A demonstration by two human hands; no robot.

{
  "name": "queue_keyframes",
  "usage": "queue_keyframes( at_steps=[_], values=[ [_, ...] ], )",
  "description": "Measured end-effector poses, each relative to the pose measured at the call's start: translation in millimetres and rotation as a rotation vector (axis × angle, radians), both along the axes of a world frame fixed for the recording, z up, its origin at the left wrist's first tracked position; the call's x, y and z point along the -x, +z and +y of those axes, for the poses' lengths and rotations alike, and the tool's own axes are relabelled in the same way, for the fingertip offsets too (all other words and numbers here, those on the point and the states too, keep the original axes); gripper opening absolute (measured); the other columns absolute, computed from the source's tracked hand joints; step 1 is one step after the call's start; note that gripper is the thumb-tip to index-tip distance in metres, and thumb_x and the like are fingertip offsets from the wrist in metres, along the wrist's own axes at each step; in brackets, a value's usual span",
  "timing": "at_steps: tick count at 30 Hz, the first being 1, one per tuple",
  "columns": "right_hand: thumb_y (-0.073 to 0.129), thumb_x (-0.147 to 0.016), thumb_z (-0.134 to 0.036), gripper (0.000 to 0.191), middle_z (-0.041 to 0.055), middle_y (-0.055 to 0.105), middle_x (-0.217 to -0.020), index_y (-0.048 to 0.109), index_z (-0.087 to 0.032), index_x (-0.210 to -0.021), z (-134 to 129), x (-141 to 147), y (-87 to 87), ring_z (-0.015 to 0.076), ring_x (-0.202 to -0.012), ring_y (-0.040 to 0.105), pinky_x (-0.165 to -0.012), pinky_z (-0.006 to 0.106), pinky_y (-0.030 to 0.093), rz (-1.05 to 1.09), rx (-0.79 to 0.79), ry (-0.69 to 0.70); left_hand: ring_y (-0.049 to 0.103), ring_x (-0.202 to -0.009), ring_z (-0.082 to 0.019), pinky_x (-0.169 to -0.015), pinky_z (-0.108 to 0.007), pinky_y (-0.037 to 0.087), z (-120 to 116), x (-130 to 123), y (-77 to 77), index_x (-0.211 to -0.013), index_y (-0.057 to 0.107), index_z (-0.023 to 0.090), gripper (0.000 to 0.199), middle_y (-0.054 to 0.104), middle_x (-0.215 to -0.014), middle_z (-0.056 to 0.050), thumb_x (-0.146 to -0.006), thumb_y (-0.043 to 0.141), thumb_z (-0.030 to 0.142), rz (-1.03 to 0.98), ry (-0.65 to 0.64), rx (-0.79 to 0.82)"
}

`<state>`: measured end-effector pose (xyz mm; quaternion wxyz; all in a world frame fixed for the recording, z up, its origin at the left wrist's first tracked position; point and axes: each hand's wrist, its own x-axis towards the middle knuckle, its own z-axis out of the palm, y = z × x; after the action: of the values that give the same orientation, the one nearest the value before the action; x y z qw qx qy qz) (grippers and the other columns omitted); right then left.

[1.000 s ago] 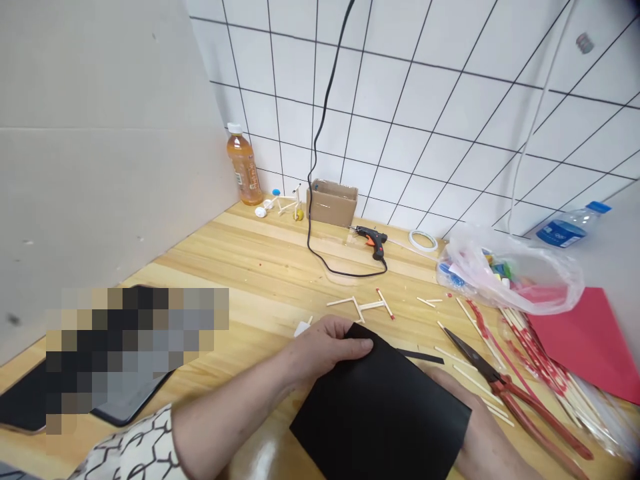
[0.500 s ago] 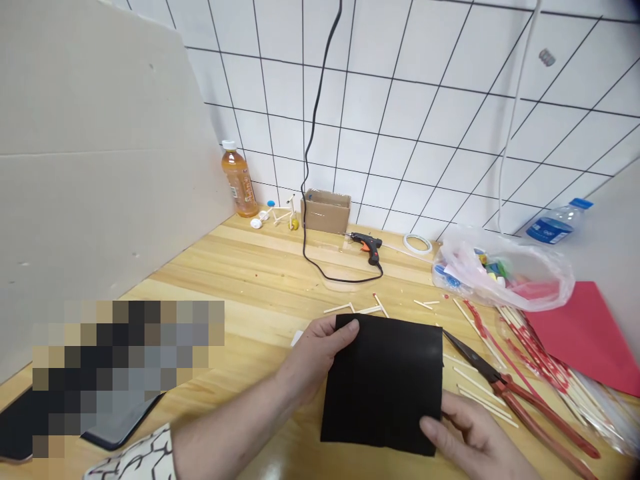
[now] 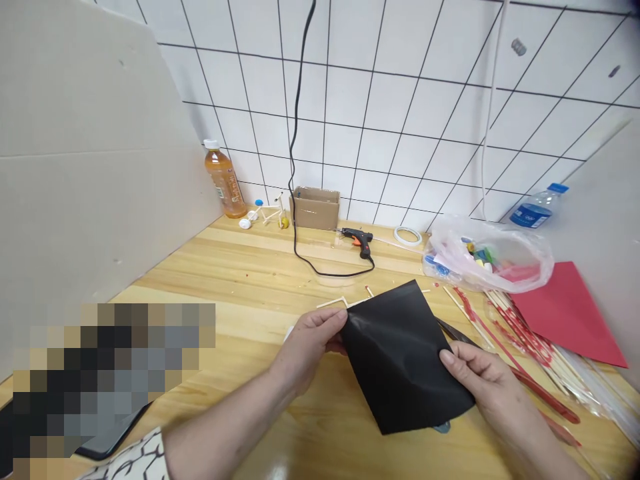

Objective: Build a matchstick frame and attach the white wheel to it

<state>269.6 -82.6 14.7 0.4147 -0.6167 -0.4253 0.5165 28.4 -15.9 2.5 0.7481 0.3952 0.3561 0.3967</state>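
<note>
A black sheet (image 3: 403, 357) is held up between the left hand (image 3: 313, 347) and the right hand (image 3: 480, 380), which are apart, above the wooden table (image 3: 240, 273), near red-handled scissors (image 3: 545, 393).

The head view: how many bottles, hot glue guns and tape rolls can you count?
Amber drink bottle: 1
Blue-capped water bottle: 1
Hot glue gun: 1
Tape roll: 1
Total: 4

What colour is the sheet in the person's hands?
Black; the sheet shows best in the head view.
</note>
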Motion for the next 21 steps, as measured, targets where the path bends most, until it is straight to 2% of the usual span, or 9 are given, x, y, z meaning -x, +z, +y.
queue_keyframes(
  at_steps=[4,11,15,21],
  values=[
    [0.067,-0.069,-0.051,0.035,0.0005,0.064,-0.056,0.062,-0.017,-0.064,2.2,2.6,-1.5,0.0148,-0.050,0.058,-0.050,0.025,0.045,0.039,-0.012,-0.066,0.058,-0.061,-0.013,-0.058,-0.023,0.043,0.3,0.2,0.8,-0.074,0.067,0.013,0.031,0.066,-0.069,-0.006,-0.076,0.063,0.043,-0.003,0.003,0.003],
    [0.066,-0.069,-0.052,0.036,0.0006,0.064,-0.056,0.059,-0.018,-0.063,7.1,-5.0,-4.9,0.0161,-0.051,0.059,-0.052,0.027,0.046,0.013,-0.032,-0.105,0.060,-0.064,-0.014,-0.058,-0.023,0.042,-1.8,-2.1,-1.7,-0.082,0.068,0.013,0.030,0.068,-0.075,-0.007,-0.069,0.070,0.040,0.015,-0.046,0.034],
    [0.065,-0.068,-0.054,0.038,0.0006,0.064,-0.056,0.057,-0.018,-0.061,11.1,-16.9,-5.9,0.0159,-0.050,0.058,-0.050,0.026,0.045,-0.009,-0.039,-0.141,0.060,-0.063,-0.014,-0.058,-0.024,0.043,-3.1,-3.9,-7.8,-0.086,0.068,0.013,0.034,0.069,-0.076,-0.007,-0.065,0.073,0.039,0.044,-0.024,0.069],
    [0.068,-0.068,-0.051,0.034,-0.0028,0.059,-0.052,0.057,-0.018,-0.063,17.8,-44.3,0.0,0.0128,-0.047,0.054,-0.046,0.024,0.041,-0.063,-0.046,-0.219,0.057,-0.060,-0.011,-0.058,-0.022,0.043,-5.0,-3.7,-11.0,-0.079,0.067,0.013,0.026,0.067,-0.071,-0.004,-0.070,0.069,0.038,0.126,-0.082,0.006]
  ],
)
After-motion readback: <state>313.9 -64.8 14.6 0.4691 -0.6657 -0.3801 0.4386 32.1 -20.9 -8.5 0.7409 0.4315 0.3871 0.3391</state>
